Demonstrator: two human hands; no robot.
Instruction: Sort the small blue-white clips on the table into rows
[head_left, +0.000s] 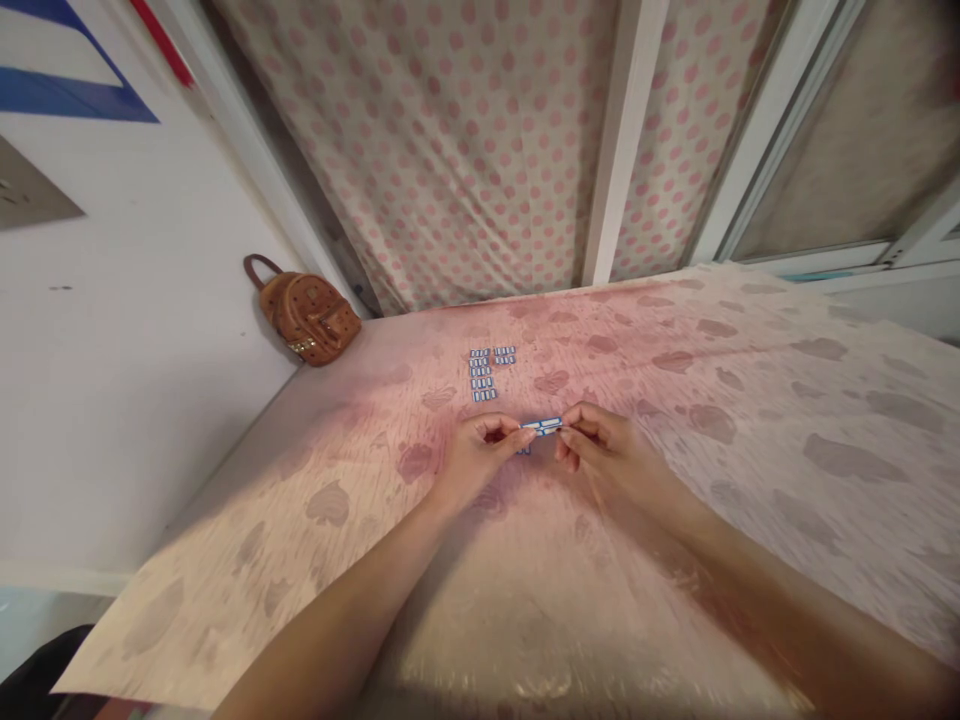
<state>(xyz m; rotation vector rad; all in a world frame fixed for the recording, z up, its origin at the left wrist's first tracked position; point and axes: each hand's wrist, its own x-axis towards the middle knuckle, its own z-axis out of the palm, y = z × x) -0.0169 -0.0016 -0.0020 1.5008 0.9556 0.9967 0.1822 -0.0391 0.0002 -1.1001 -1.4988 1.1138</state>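
My left hand (480, 447) pinches one end of a small blue-and-white strip (550, 426) between thumb and forefinger. At its other end, the thumb and forefinger of my right hand (609, 440) are closed on it too. White rectangles with blue borders mark the strip; its exact kind is too small to make out. Just below it, partly hidden by my left thumb, lies another blue-and-white piece (524, 450). Farther off, several similar pieces (481, 372) lie flat in a column, with more pieces (505, 355) beside its top.
A patterned pinkish cloth (705, 420) covers the table. Its far left corner holds a small brown backpack-shaped bag (311, 318) against the white wall (150, 340). Behind the table hangs a dotted curtain (465, 150) beside a white frame post (624, 130).
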